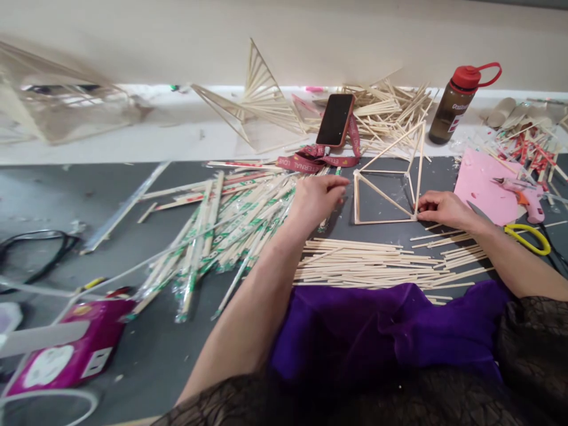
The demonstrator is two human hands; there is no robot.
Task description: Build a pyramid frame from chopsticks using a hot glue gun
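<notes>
A frame of thin wooden sticks [386, 221] stands on the grey table, with a square face, a diagonal brace and sticks rising to a point at the back. My right hand [444, 208] pinches its lower right corner between thumb and fingers. Just left of the frame, apart from it, my left hand [320, 200] hovers with loosely bent fingers and nothing visible in them. Below the frame lie rows of bare wooden sticks [355, 263]. Beside my left forearm is a heap of chopsticks in clear and green wrappers [239, 219].
Behind are a phone [336, 120] on a red lanyard [306, 161], a loose stick pile [386, 106], a fan-shaped stick model [261, 97] and a bottle [453, 109]. At right lie a pink glue gun [530, 201], yellow-handled scissors [528, 238] and pink sheet [481, 183]. A magenta packet [75, 343] sits left.
</notes>
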